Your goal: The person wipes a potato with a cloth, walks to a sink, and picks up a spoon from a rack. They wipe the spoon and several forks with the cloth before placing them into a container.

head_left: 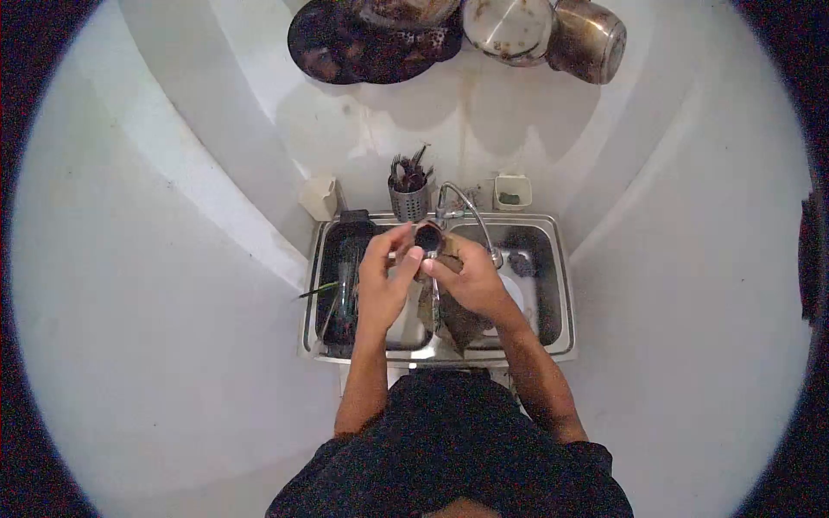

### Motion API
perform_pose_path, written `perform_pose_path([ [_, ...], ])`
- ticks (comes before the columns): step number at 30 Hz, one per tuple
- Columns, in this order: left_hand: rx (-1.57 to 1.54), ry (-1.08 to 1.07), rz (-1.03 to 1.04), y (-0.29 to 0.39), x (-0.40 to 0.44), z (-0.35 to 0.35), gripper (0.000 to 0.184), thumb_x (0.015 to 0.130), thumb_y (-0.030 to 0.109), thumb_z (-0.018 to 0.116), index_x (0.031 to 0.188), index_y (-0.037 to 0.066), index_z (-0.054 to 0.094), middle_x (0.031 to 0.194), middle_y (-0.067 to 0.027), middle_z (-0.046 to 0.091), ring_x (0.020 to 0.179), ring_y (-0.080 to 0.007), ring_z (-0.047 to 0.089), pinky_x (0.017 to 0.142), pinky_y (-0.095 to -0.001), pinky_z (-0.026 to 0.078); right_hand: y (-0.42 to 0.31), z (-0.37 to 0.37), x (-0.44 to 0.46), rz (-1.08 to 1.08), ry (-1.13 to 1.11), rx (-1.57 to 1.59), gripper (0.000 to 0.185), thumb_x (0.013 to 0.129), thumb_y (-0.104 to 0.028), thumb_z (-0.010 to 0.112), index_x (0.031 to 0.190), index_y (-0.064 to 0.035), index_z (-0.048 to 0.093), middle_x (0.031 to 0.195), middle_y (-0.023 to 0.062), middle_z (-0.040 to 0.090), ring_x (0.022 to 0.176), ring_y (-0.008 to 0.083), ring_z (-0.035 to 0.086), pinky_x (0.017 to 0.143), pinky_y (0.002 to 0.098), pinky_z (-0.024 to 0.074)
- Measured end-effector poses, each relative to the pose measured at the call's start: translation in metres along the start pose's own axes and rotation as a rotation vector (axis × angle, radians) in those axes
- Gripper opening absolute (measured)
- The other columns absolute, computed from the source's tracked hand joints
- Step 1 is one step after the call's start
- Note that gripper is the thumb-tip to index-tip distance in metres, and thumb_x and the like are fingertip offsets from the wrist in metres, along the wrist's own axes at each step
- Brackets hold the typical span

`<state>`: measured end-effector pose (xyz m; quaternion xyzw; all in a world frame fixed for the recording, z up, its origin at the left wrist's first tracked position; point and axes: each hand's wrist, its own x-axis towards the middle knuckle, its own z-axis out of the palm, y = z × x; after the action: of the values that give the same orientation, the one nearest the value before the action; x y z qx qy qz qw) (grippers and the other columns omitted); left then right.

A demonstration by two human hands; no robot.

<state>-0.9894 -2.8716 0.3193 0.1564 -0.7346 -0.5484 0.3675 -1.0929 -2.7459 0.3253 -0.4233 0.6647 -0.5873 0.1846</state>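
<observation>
Hands (427, 269) meet around a dark round object (428, 239), forearms angled inward.

Faucet (467, 200) behind two-basin sink (566, 306), utensil holder (409, 205) just left of it, small tub (513, 192) right, dish rack (344, 289) in left basin, pans (509, 30) on wall above.

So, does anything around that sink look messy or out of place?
Two things: a thin green item pokes out past the left rim of the sink, which looks untidy, and a pot on the wall has brown blotches, perhaps scorching.
</observation>
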Motion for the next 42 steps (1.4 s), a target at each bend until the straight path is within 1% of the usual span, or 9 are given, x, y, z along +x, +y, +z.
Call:
perform_pose_path([
  [4, -0.029, -0.070, 0.071, -0.013, 0.006, -0.001, 0.018, 0.085, 0.011, 0.069, 0.098, -0.001, 0.067, 0.096, -0.0090, 0.065, 0.085, -0.0151, 0.060, 0.079, -0.0283, 0.046, 0.009, 0.007, 0.000, 0.026, -0.029, 0.154, 0.037, 0.088, -0.020, 0.067, 0.117, 0.0018, 0.060, 0.103, 0.0148, 0.070, 0.095, 0.0201, 0.066, 0.087, 0.0351, 0.0499],
  [14, -0.143, 0.260, -0.035, 0.004, 0.042, 0.004, 0.023, 0.092, 0.019, 0.065, 0.095, -0.004, 0.068, 0.076, 0.0014, 0.062, 0.068, -0.0049, 0.052, 0.062, -0.0226, 0.043, 0.015, 0.029, -0.011, 0.124, -0.034, 0.228, 0.031, 0.091, -0.017, 0.064, 0.114, 0.0039, 0.061, 0.102, 0.0118, 0.069, 0.092, 0.0162, 0.064, 0.085, 0.0322, 0.0504],
  [20, -0.166, -0.277, -0.160, -0.007, 0.023, 0.010, 0.029, 0.095, 0.022, 0.060, 0.103, -0.003, 0.069, 0.081, -0.0017, 0.066, 0.072, -0.0059, 0.055, 0.065, -0.0237, 0.045, 0.015, 0.022, -0.004, -0.025, 0.117, 0.068, 0.025, 0.093, -0.015, 0.061, 0.111, 0.0032, 0.063, 0.096, 0.0065, 0.068, 0.089, 0.0109, 0.061, 0.082, 0.0290, 0.0493],
  [27, -0.444, -0.068, -0.263, -0.009, 0.029, 0.001, 0.024, 0.098, 0.021, 0.055, 0.099, 0.000, 0.067, 0.082, -0.0063, 0.067, 0.068, -0.0114, 0.061, 0.061, -0.0232, 0.047, 0.013, 0.018, -0.024, 0.083, 0.073, -0.039, 0.028, 0.093, -0.016, 0.062, 0.113, 0.0032, 0.062, 0.099, 0.0066, 0.067, 0.091, 0.0122, 0.061, 0.084, 0.0294, 0.0491],
  [31, -0.496, -0.088, -0.273, -0.019, 0.025, -0.013, 0.024, 0.100, 0.021, 0.051, 0.100, 0.000, 0.064, 0.070, -0.0012, 0.059, 0.050, -0.0056, 0.046, 0.043, -0.0208, 0.033, -0.014, -0.003, -0.022, 0.058, 0.325, 0.296, 0.029, 0.093, -0.014, 0.061, 0.115, 0.0045, 0.060, 0.103, 0.0072, 0.066, 0.093, 0.0147, 0.061, 0.084, 0.0294, 0.0492],
  [34, -0.524, -0.154, -0.334, -0.014, 0.015, -0.004, 0.025, 0.100, 0.021, 0.051, 0.100, 0.000, 0.064, 0.066, 0.0014, 0.052, 0.046, -0.0042, 0.037, 0.041, -0.0203, 0.027, -0.022, -0.013, -0.011, -0.112, 0.414, 0.296, 0.031, 0.093, -0.011, 0.061, 0.118, 0.0060, 0.057, 0.106, 0.0071, 0.066, 0.095, 0.0151, 0.061, 0.085, 0.0296, 0.0491],
  [38, -0.511, -0.275, -0.347, -0.004, 0.002, 0.003, 0.027, 0.101, 0.022, 0.049, 0.101, 0.000, 0.064, 0.062, 0.0035, 0.046, 0.049, -0.0028, 0.035, 0.043, -0.0202, 0.026, -0.039, -0.004, 0.000, -0.426, 0.484, -0.382, 0.030, 0.084, -0.001, 0.064, 0.114, -0.0021, 0.064, 0.096, 0.0116, 0.063, 0.088, 0.0224, 0.062, 0.081, 0.0316, 0.0492],
  [39, -0.473, -0.286, -0.377, 0.002, 0.001, 0.003, 0.027, 0.101, 0.021, 0.047, 0.099, 0.000, 0.063, 0.061, 0.0051, 0.043, 0.049, -0.0025, 0.034, 0.043, -0.0206, 0.025, -0.028, -0.001, 0.005, -0.472, 0.443, -0.419, 0.048, 0.075, 0.001, 0.066, 0.122, -0.0113, 0.064, 0.097, 0.0155, 0.057, 0.090, 0.0309, 0.061, 0.082, 0.0368, 0.0494],
  [42, -0.548, -0.299, -0.380, 0.004, -0.006, 0.001, 0.027, 0.102, 0.021, 0.046, 0.096, 0.000, 0.062, 0.061, 0.0062, 0.040, 0.049, -0.0025, 0.032, 0.043, -0.0214, 0.024, -0.020, 0.006, 0.014, -0.510, 0.377, -0.562, 0.048, 0.072, 0.002, 0.067, 0.118, -0.0086, 0.066, 0.102, 0.0152, 0.054, 0.094, 0.0319, 0.059, 0.083, 0.0370, 0.0490],
])
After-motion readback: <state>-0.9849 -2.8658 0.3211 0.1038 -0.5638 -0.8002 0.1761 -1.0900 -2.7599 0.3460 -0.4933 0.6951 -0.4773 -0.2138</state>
